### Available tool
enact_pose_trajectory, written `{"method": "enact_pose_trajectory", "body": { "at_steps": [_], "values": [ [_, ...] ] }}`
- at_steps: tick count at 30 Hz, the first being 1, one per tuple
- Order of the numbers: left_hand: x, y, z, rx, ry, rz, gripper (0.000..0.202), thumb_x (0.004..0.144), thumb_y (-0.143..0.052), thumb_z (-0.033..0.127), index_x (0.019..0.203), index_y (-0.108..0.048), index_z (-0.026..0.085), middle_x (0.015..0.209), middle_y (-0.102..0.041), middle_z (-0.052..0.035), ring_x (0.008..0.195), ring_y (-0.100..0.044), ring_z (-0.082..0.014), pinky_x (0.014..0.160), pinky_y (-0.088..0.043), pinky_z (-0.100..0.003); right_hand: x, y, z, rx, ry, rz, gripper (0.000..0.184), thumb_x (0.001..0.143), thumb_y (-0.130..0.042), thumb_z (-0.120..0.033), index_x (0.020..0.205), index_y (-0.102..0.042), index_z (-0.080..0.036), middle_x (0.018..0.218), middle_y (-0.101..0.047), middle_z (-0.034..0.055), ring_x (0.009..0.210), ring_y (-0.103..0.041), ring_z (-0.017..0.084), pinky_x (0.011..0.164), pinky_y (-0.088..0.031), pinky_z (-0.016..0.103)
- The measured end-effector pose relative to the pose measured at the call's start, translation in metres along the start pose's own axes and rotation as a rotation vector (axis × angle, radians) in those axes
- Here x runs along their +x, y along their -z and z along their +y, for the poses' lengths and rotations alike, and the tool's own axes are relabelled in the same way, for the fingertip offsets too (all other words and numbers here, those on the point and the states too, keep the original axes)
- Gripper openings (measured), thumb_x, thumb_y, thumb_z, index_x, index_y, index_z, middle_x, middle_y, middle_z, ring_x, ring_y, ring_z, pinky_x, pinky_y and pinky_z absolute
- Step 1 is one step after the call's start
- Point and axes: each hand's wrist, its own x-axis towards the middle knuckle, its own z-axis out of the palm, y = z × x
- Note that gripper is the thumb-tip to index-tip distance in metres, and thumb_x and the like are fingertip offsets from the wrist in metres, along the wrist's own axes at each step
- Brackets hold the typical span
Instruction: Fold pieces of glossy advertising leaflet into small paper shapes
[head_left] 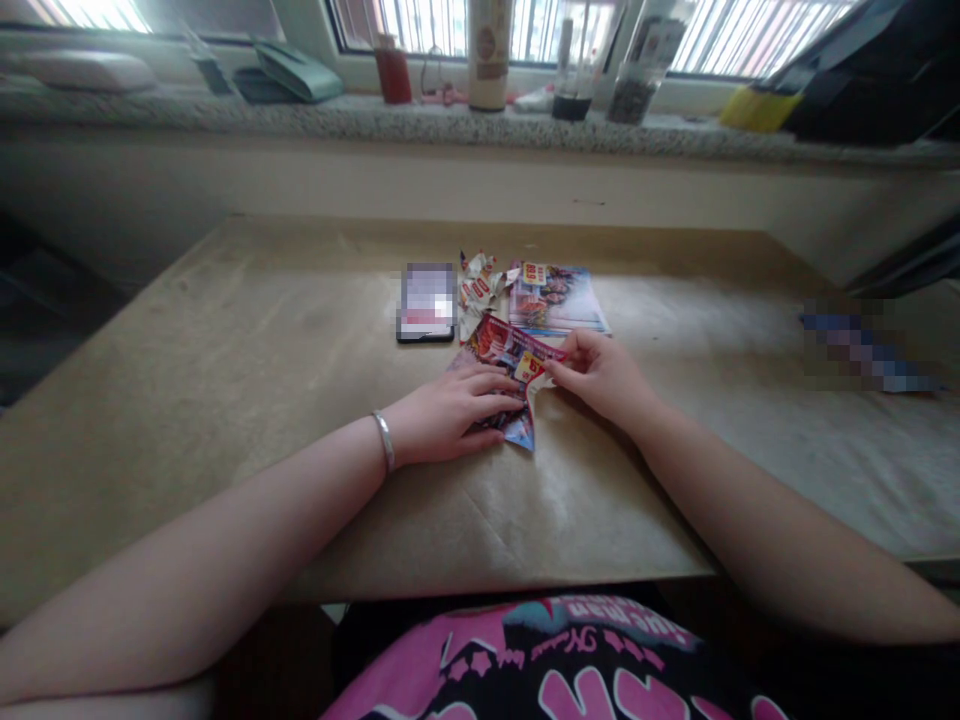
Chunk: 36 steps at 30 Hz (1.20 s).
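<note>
A colourful printed paper leaflet (499, 342) with a yellow price label lies on the table in front of me. My left hand (457, 408) rests flat across it, fingers stretched out and pressing it down. At the leaflet's right edge, the thumb and fingers of my right hand (606, 372) pinch a strip whose white underside shows; the edge there looks torn or folded, I cannot tell which. Crumpled paper pieces (480, 288) lie just beyond the leaflet. Beside them is a stack of similar printed leaflets (574, 298).
A phone (426, 335) lies left of the crumpled paper. On the far right of the table (225, 400) is a blurred blue and pink item (870, 355). Bottles, including a tall cream one (489, 60), and a yellow object (759, 106) stand along the stone windowsill (330, 122).
</note>
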Motion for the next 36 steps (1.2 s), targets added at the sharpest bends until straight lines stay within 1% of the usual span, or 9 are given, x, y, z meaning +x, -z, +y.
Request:
{"method": "enact_pose_trajectory", "body": {
  "at_steps": [11,14,17,19,22,24,26,31,36],
  "values": [
    [-0.001,0.002,0.001,-0.029,0.089,-0.013,0.038,0.086,-0.064,0.036,0.118,-0.057,0.015,0.127,-0.057,-0.014,0.12,-0.053,-0.0267,0.106,-0.043,-0.044,-0.004,-0.001,-0.001,-0.052,0.053,-0.034,0.023,0.073,-0.067,-0.036,0.07,-0.049,-0.022,0.059,-0.053,-0.0039,0.052,-0.047,0.011,0.049,-0.037,0.024],
    [-0.002,0.001,0.0,-0.041,0.104,0.015,0.044,0.084,-0.067,0.04,0.118,-0.054,0.016,0.123,-0.057,-0.0136,0.114,-0.055,-0.0261,0.101,-0.048,-0.043,-0.005,-0.003,-0.006,-0.047,0.057,-0.035,0.02,0.073,-0.066,-0.035,0.074,-0.051,-0.022,0.06,-0.055,-0.0037,0.052,-0.049,0.011,0.05,-0.038,0.024],
    [-0.004,-0.003,-0.003,-0.027,0.088,0.109,0.051,0.084,-0.067,0.043,0.123,-0.049,0.016,0.123,-0.053,-0.0147,0.118,-0.053,-0.0266,0.102,-0.048,-0.043,-0.006,-0.004,-0.008,-0.079,0.069,-0.042,0.017,0.073,-0.066,-0.034,0.077,-0.054,-0.021,0.064,-0.058,-0.0026,0.056,-0.052,0.012,0.052,-0.041,0.025],
    [-0.006,-0.007,-0.007,0.02,0.065,0.2,0.061,0.082,-0.067,0.048,0.127,-0.045,0.015,0.127,-0.048,-0.0174,0.125,-0.046,-0.0296,0.106,-0.045,-0.046,-0.006,-0.005,-0.008,-0.09,0.083,-0.065,0.017,0.073,-0.066,-0.033,0.077,-0.055,-0.02,0.068,-0.06,-0.0012,0.059,-0.055,0.013,0.055,-0.043,0.026],
    [-0.008,-0.012,-0.012,0.102,0.016,0.298,0.088,0.075,-0.067,0.064,0.139,-0.033,0.014,0.14,-0.036,-0.0225,0.137,-0.034,-0.036,0.112,-0.037,-0.053,-0.007,-0.005,-0.007,-0.105,0.118,-0.126,0.014,0.073,-0.066,-0.03,0.078,-0.057,-0.02,0.072,-0.062,-0.0002,0.063,-0.057,0.014,0.059,-0.045,0.027],
    [-0.008,-0.013,-0.015,0.161,0.006,0.322,0.105,0.071,-0.065,0.071,0.147,-0.022,0.013,0.148,-0.028,-0.025,0.142,-0.025,-0.0399,0.115,-0.029,-0.057,-0.007,-0.005,-0.007,-0.128,0.134,-0.156,0.013,0.072,-0.066,-0.028,0.078,-0.058,-0.02,0.073,-0.062,0.0001,0.064,-0.057,0.015,0.06,-0.046,0.028],
    [-0.008,-0.012,-0.015,0.212,0.02,0.312,0.115,0.068,-0.064,0.075,0.151,-0.014,0.013,0.151,-0.027,-0.0251,0.144,-0.02,-0.0417,0.116,-0.024,-0.059,-0.007,-0.006,-0.007,-0.147,0.146,-0.178,0.013,0.073,-0.065,-0.028,0.078,-0.058,-0.02,0.072,-0.061,0.0005,0.065,-0.056,0.015,0.06,-0.046,0.028],
    [-0.008,-0.009,-0.011,0.267,0.074,0.257,0.122,0.065,-0.065,0.076,0.152,-0.012,0.01,0.148,-0.037,-0.0227,0.144,-0.023,-0.0389,0.12,-0.016,-0.056,-0.007,-0.007,-0.007,-0.156,0.185,-0.232,0.012,0.075,-0.064,-0.029,0.08,-0.058,-0.02,0.074,-0.06,0.0011,0.065,-0.055,0.015,0.061,-0.047,0.029],
    [-0.008,-0.007,-0.008,0.278,0.097,0.214,0.112,0.069,-0.062,0.076,0.151,-0.02,0.011,0.143,-0.045,-0.0199,0.139,-0.035,-0.0349,0.122,-0.006,-0.055,-0.006,-0.007,-0.006,-0.289,0.207,-0.156,0.012,0.075,-0.065,-0.027,0.085,-0.062,-0.019,0.079,-0.062,0.003,0.067,-0.055,0.015,0.061,-0.046,0.028]
  ]
}}
